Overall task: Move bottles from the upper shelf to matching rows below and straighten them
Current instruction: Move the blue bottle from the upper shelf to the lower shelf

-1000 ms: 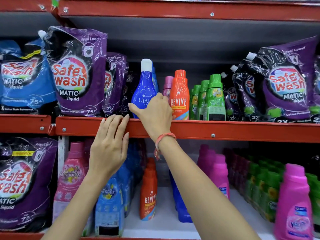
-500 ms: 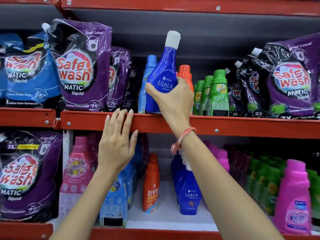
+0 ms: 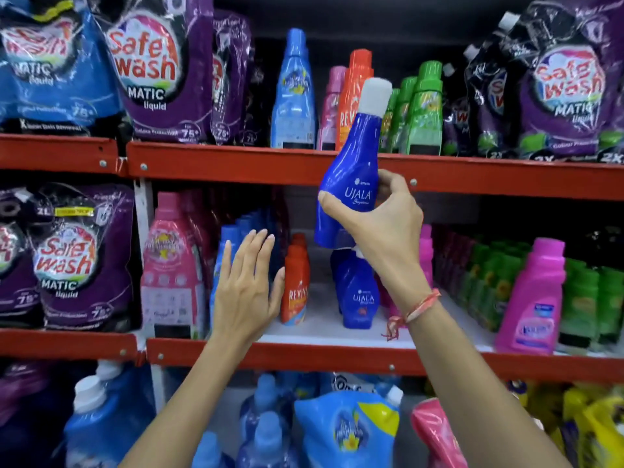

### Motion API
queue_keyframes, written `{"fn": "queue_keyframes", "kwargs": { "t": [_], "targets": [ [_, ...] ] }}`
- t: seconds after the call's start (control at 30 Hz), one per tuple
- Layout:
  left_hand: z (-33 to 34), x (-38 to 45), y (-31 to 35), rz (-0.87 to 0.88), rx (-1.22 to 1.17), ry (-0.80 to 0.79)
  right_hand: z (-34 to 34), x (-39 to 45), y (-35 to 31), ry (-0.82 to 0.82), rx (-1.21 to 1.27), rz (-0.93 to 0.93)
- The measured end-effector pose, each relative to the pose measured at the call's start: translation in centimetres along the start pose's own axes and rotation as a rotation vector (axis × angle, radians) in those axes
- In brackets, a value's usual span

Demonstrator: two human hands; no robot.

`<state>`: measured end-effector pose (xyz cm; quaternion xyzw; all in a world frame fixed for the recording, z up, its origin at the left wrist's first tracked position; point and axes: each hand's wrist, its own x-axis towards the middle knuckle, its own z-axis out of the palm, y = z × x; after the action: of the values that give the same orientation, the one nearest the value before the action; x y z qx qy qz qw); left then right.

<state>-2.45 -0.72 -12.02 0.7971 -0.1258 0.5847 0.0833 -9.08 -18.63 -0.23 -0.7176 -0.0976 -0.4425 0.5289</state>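
My right hand [image 3: 383, 219] grips a dark blue Ujala bottle [image 3: 349, 170] with a white cap, held tilted in front of the red edge of the upper shelf [image 3: 236, 163]. Right below it, a row of matching dark blue Ujala bottles [image 3: 358, 292] stands on the lower shelf [image 3: 337, 332]. My left hand [image 3: 246, 282] is open, fingers spread, in front of the light blue bottles [image 3: 233, 238] and just left of the orange Revive row [image 3: 296, 285]. Still on the upper shelf stand a light blue bottle [image 3: 293, 96], a pink bottle [image 3: 332, 106], an orange Revive bottle [image 3: 354, 89] and green bottles [image 3: 422, 109].
Purple Safe Wash pouches [image 3: 152, 72] fill the upper shelf's left and right ends [image 3: 560, 86]. Pink bottles [image 3: 172, 271] and more pouches [image 3: 77, 258] stand lower left; pink [image 3: 533, 298] and green bottles [image 3: 499, 275] lower right. Blue pouches and bottles [image 3: 344, 427] sit on the bottom shelf.
My right hand lifted the dark blue Ujala bottle off the upper shelf and brought it down in front of the shelf edge. My left hand dropped from that edge to the lower rows.
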Motion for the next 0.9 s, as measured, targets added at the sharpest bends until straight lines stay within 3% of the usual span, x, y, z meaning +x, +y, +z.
{"fn": "queue_keyframes", "kwargs": {
  "t": [0.5,0.9],
  "targets": [
    [4.0,-8.6,0.9,-0.039,-0.085,-0.319,0.5,-4.8,13.7,-0.088,-0.267,0.200],
    [5.7,-11.3,0.7,-0.075,-0.040,-0.495,0.3,-5.7,18.2,-0.204,-0.366,0.274]
  ]
}}
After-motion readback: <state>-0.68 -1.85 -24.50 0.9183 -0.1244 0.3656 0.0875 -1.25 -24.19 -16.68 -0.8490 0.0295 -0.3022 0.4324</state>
